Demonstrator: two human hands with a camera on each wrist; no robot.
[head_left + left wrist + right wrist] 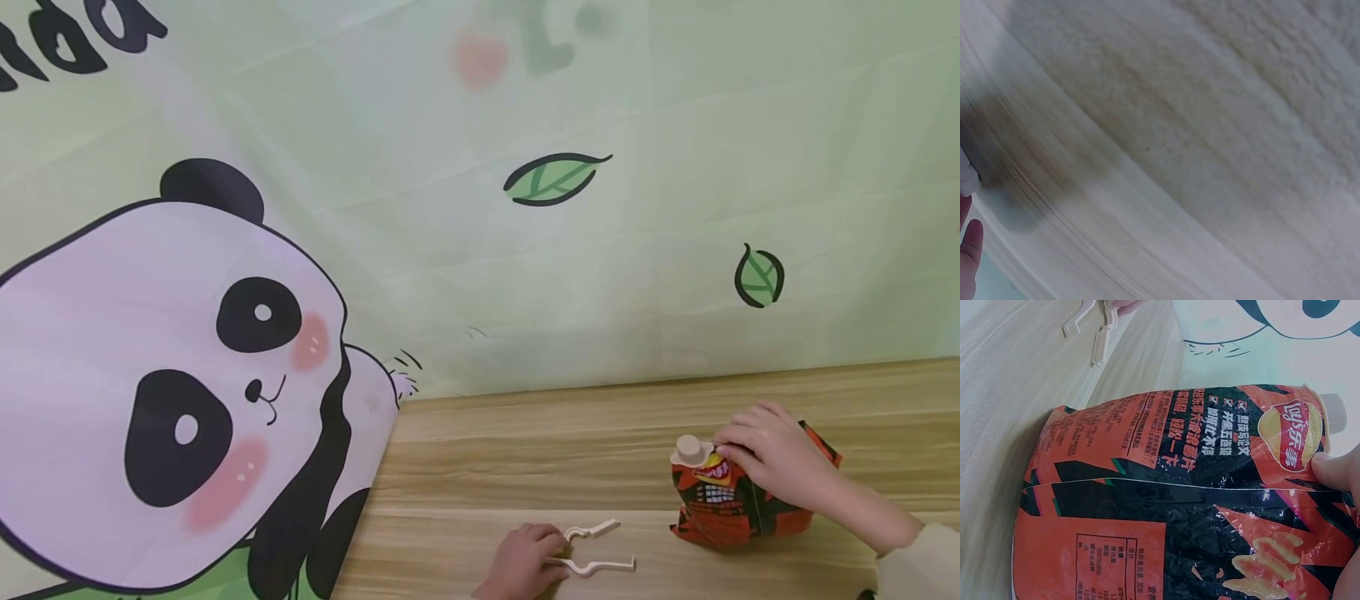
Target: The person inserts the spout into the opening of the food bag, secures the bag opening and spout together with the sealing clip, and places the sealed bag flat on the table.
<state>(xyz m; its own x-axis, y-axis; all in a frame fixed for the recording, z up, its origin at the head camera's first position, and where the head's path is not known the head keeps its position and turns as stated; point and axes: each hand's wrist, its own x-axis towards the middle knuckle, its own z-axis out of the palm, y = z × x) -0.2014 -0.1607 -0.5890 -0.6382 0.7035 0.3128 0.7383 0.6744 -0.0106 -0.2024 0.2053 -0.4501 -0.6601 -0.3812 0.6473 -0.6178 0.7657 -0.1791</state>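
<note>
My right hand point(783, 454) grips the top of a red and black potato chip bag point(720, 508), its thumb beside the logo. The bag lies on the table, with a pale spout cap point(692, 450) at its upper left corner. To the left, my left hand point(523, 558) pinches a pale plastic bag clip point(600, 567) whose two bent arms spread apart to the right. Where those arms meet is hidden by the fingers. In the left wrist view, only fingertips point(971, 240) and a pale end of something show at the left edge.
The wood-grain table point(465, 467) runs up to a pale green cloth backdrop point(675, 325) behind it. A large printed panda point(172, 283) covers the backdrop's left side. Table surface lies between the clip and the bag.
</note>
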